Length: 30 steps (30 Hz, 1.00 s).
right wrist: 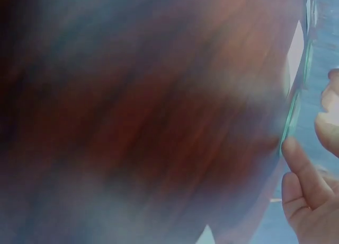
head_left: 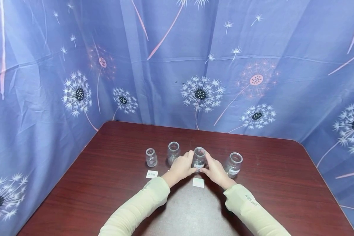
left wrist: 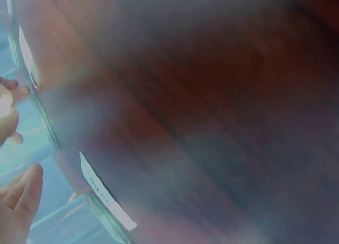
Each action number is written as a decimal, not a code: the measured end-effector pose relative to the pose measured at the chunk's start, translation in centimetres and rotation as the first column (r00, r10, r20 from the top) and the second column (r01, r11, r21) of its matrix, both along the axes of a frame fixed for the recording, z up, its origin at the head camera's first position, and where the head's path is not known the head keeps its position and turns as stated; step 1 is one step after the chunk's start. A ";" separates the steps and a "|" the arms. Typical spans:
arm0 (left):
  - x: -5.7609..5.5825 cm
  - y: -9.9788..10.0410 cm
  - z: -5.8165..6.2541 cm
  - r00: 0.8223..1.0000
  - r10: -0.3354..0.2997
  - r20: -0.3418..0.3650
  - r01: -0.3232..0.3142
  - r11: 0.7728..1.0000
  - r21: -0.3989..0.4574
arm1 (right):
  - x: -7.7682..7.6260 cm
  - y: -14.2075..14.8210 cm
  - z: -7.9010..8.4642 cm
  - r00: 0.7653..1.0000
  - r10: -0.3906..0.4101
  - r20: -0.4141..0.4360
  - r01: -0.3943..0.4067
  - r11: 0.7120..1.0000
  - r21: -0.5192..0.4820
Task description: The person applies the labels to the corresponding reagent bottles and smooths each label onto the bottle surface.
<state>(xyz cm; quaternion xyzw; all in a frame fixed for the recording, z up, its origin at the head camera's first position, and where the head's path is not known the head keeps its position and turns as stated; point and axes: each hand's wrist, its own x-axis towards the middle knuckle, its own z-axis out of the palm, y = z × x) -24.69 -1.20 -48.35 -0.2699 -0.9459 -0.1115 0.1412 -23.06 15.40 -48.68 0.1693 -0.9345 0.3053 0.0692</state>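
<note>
The step in hand seems to be steadying or positioning one clear glass jar with both hands; it stands, upright as far as the head view shows, in the row of jars on the reddish-brown desk, just behind a small white card on which no writing can be made out, and it bears a paper label low on its near side; whether its base rests fully on the wood cannot be told. The left hand comes in from one side and the right hand from the other, each with its fingers bent round the glass, the longer ones toward the back and the thumb toward the front; both pairs look parted by about the curve of the jar and grasping it between them, though how hard they press cannot be told. Just beyond the left hand stands a second jar, partly hidden, and farther left a smaller jar behind a written card; by the right wrist stands a wide jar with a label of its own. The next move, by my judgement, calls for even pressure from both sides and a level release; a lopsided letting-go could nudge the jar out of line with its card.
</note>
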 end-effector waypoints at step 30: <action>1.1 -0.3 1.8 0.992 -0.043 0.122 0.025 0.988 0.150 | 0.7 1.0 1.6 0.989 0.064 0.137 -0.046 0.991 -0.126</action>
